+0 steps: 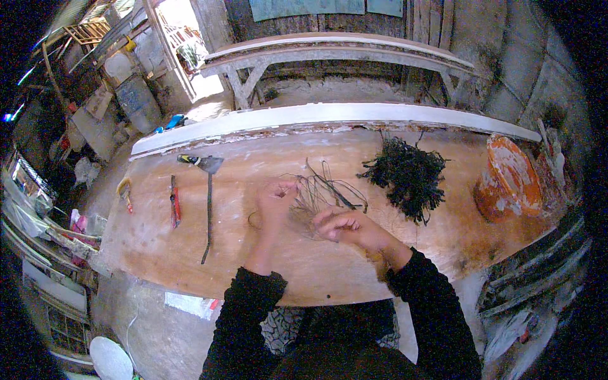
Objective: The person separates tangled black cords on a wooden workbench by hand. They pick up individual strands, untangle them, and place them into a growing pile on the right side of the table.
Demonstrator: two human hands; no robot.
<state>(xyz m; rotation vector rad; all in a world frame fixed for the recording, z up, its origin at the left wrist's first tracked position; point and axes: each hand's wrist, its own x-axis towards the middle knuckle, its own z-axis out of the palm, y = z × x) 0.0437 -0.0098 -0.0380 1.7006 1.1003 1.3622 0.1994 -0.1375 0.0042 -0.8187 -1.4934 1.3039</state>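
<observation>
Over the middle of the wooden table, my left hand [277, 197] is closed in a pinch on a bunch of thin wire-like strands [308, 204]. To its right, my right hand [351, 227] curls its fingers round the lower end of the same strands; the exact grip is partly hidden. Just beyond the hands lie looped dark cords [335, 190], loose on the tabletop. A bushy pile of black frayed strands [408, 177] rests farther right, apart from both hands.
On the table [253, 282]'s left lie a putty knife [201, 163], a dark thin strip [208, 221], a red-handled tool [175, 202] and a brush [125, 192]. An orange bucket [506, 180] tilts at the right end. A white plank [316, 115] runs along the far edge; a bench [342, 54] stands behind.
</observation>
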